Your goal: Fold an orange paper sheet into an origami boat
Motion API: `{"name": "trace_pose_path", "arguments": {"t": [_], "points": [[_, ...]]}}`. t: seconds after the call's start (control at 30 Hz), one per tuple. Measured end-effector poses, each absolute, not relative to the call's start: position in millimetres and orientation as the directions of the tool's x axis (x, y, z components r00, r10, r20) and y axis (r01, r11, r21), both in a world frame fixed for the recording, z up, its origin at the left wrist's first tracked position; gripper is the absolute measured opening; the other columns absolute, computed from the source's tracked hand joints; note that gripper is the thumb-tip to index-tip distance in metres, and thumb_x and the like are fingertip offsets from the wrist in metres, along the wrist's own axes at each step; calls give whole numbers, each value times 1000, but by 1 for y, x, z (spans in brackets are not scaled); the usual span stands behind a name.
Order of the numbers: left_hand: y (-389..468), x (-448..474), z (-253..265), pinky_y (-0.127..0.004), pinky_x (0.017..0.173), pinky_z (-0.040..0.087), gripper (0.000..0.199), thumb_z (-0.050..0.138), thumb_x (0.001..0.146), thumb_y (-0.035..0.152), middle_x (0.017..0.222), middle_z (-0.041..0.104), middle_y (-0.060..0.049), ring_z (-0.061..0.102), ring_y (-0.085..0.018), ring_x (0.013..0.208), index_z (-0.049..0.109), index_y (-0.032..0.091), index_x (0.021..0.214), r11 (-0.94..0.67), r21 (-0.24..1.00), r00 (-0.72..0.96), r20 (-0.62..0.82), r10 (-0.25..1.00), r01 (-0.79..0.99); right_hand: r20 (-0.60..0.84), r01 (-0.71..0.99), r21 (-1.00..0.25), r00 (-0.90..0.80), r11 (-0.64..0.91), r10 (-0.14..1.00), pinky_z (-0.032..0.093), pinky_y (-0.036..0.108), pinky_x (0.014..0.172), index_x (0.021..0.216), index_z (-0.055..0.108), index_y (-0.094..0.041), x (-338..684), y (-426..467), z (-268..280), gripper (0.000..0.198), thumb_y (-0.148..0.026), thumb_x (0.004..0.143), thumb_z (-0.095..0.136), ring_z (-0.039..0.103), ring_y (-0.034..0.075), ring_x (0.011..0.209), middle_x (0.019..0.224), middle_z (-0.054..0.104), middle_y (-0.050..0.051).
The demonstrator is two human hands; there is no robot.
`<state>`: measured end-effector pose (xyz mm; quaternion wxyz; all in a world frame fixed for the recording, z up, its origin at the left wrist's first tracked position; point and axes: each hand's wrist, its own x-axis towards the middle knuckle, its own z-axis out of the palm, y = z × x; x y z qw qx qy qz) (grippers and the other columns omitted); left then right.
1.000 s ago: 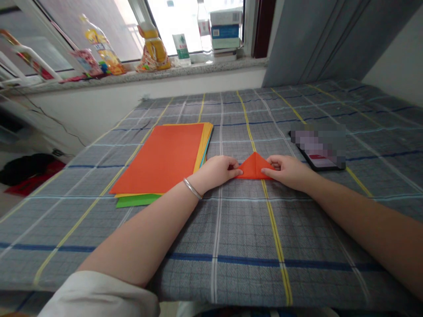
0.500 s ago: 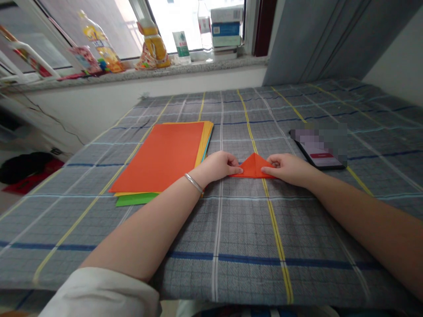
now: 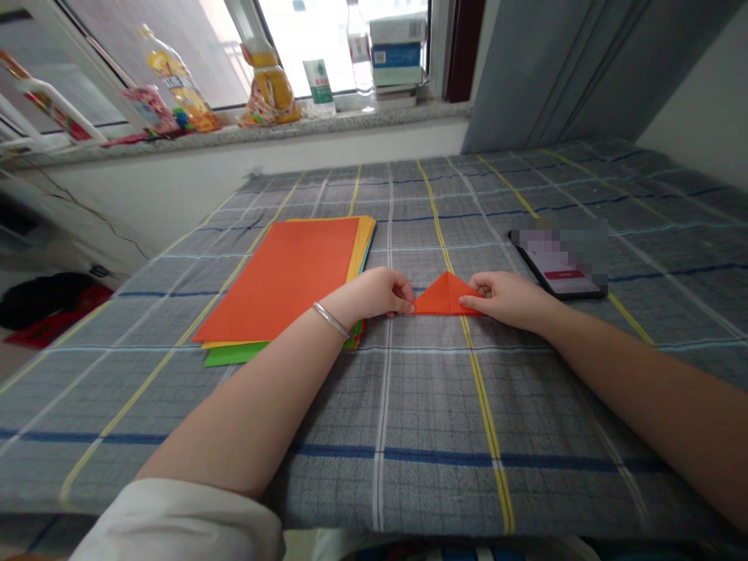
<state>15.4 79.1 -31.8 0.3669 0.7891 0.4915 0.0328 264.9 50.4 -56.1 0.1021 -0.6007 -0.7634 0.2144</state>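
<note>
A small orange sheet of folded paper (image 3: 446,295) lies on the checked cloth, shaped as a triangle with its point facing away from me and a crease down its middle. At its left corner, my left hand (image 3: 386,294) pinches the paper between thumb and fingers. My right hand (image 3: 503,298) grips the right side, thumb on top and fingers curled; that corner is hidden beneath them. A silver bangle (image 3: 330,319) circles my left wrist. Just behind the left hand rests a stack of coloured paper (image 3: 286,276), orange on top, with yellow and green edges showing.
A phone (image 3: 564,273) lies to the right, beyond my right forearm. The grey checked cloth (image 3: 432,405) covers the surface. Along the windowsill (image 3: 351,121) at the back stand bottles, a tube (image 3: 319,84) and stacked boxes (image 3: 397,54).
My left hand has slid slightly left, toward the paper's outer corner, uncovering more of the triangle. The right hand keeps its grip in nearly the same place.
</note>
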Motion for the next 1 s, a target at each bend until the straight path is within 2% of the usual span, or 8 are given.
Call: {"name": "trace_pose_path", "arguments": {"t": [0.27,0.43,0.53,0.63,0.73,0.87,0.93,1.0], "points": [[74,20,-29,-22,51,37,8,66,73,23,59,61,3,53,-10,50,67,17,77,-233,539,457,-328,827,809,-81,886,-414,-264,209,961,32,32,53,70,51,-23,263,49,-55,26,-45,81,57,54,17,63,70,63,3],[79,11,-30,-21,52,43,10,67,72,24,60,61,2,53,-9,52,69,16,78,-173,662,515,-365,776,729,-90,884,-419,-268,207,959,32,33,54,68,50,-23,264,50,-55,27,-46,82,56,53,18,62,69,62,2],[80,8,-30,-20,52,44,9,66,72,22,60,61,2,54,-9,53,70,15,77,-174,679,529,-358,770,713,-89,885,-417,-266,207,960,32,33,54,68,50,-24,264,50,-55,27,-45,82,56,54,18,62,69,62,3],[77,12,-29,-20,50,41,8,62,74,20,58,60,2,52,-8,50,69,15,75,-212,624,511,-348,786,752,-87,890,-408,-262,206,961,32,33,55,68,50,-23,264,49,-54,26,-45,82,56,54,18,64,69,62,3],[71,18,-27,-21,49,37,10,61,74,18,56,60,2,51,-9,49,71,16,77,-306,495,495,-311,811,813,-87,892,-400,-264,209,961,32,33,55,69,50,-24,264,49,-53,26,-46,83,56,54,18,64,69,62,2],[69,21,-26,-23,55,37,11,64,73,19,70,69,-1,56,-12,59,74,18,77,-431,354,514,-184,838,830,-91,893,-399,-266,210,960,32,33,54,70,51,-24,264,48,-53,25,-45,82,56,54,18,63,70,63,3],[70,18,-25,-23,56,38,11,64,72,19,72,70,-1,57,-12,61,74,18,77,-437,373,528,-187,828,818,-86,894,-395,-265,212,960,32,33,54,70,51,-24,264,48,-54,26,-45,82,56,54,18,63,70,63,3],[74,14,-24,-22,55,39,12,62,74,19,66,66,0,54,-10,57,73,18,79,-392,449,534,-250,808,803,-78,896,-385,-271,222,960,32,32,54,69,50,-24,264,49,-54,27,-46,82,55,53,18,62,69,62,3]]}}
